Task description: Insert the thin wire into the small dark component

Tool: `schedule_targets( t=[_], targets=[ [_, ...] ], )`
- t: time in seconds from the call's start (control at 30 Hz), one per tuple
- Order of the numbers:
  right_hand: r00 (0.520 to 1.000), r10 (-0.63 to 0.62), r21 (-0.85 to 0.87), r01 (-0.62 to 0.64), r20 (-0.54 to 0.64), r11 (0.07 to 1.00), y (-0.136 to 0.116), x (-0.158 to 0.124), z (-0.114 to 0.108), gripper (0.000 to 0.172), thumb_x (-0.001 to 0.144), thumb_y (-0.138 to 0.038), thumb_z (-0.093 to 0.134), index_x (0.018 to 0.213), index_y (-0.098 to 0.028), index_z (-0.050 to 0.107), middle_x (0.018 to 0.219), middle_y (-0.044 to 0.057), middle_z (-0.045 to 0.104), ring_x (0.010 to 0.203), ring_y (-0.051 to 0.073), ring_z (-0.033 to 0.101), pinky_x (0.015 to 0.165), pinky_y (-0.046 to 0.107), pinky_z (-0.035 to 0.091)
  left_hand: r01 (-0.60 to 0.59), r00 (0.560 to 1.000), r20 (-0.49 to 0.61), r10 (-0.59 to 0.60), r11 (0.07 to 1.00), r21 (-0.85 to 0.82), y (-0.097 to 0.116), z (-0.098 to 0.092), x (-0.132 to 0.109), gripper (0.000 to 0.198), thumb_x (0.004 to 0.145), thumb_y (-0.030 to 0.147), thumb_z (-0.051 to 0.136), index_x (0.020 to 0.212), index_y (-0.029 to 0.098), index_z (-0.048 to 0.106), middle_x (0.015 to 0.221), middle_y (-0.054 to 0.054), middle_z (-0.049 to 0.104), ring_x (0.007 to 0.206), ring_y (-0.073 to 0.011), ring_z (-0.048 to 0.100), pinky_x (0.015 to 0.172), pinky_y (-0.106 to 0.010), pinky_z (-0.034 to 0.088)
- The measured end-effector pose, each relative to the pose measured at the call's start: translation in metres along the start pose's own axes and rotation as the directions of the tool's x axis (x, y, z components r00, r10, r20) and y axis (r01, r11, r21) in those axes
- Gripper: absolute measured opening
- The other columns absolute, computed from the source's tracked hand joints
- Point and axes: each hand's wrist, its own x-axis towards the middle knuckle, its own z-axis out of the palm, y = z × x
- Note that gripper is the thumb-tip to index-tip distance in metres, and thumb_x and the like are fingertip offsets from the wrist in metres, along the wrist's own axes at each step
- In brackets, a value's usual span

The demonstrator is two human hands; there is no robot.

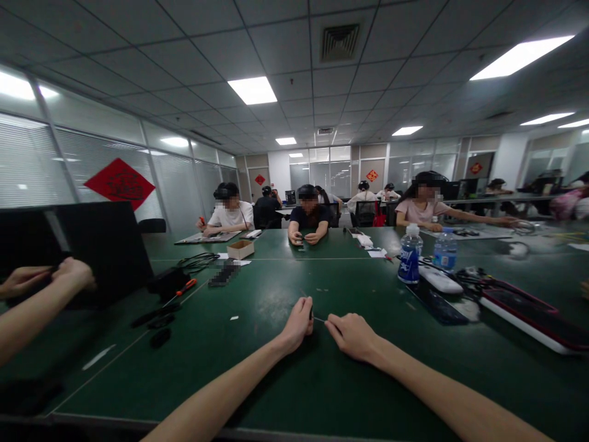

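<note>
Just above the green table, my left hand (297, 324) is closed around a small dark object (311, 312), mostly hidden by the fingers. A thin, pale strand or rod (319, 319) spans the short gap between my hands. My right hand (353, 335) has its fingers pressed together at the other end of this strand. I cannot make out exactly what the dark piece is, or whether the strand is joined to it. A small white scrap (234, 318) lies on the table to the left of my hands.
The green table (193, 374) stretches ahead. Bottles (409, 261), a white device (439, 279) and a red-edged black case (534, 313) are on the right. Left are an orange-handled tool (186, 286), cables, a small box (240, 249) and a neighbour's hands (69, 273). Other people sit opposite.
</note>
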Motion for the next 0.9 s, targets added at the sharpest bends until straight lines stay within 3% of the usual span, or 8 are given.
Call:
schedule_targets(
  t=[0.27,0.9],
  targets=[
    [1.000,-0.004,0.032,0.004,0.005,0.999,-0.0001,-0.0004,-0.0010,0.041,0.096,-0.041,0.023,0.085,-0.019,0.056,0.069,0.002,0.060,0.057,0.012,0.055,0.059,0.022,0.040,0.014,1.000,-0.003,-0.014,1.000,0.012,0.0021,0.0005,-0.0013,0.041,0.077,0.061,0.045,0.081,0.021,0.039,0.059,0.007,0.036,0.040,-0.0034,0.027,0.038,-0.017,0.017],
    [1.000,0.016,-0.069,-0.016,-0.005,0.997,0.0004,0.0008,0.0000,0.042,0.095,-0.043,0.023,0.087,-0.020,0.057,0.071,0.004,0.061,0.060,0.014,0.057,0.061,0.024,0.038,0.018,1.000,-0.011,-0.018,1.000,0.011,0.0034,0.0022,-0.0014,0.041,0.076,0.061,0.046,0.081,0.021,0.038,0.058,0.008,0.033,0.039,-0.0035,0.027,0.039,-0.017,0.016]
  ],
)
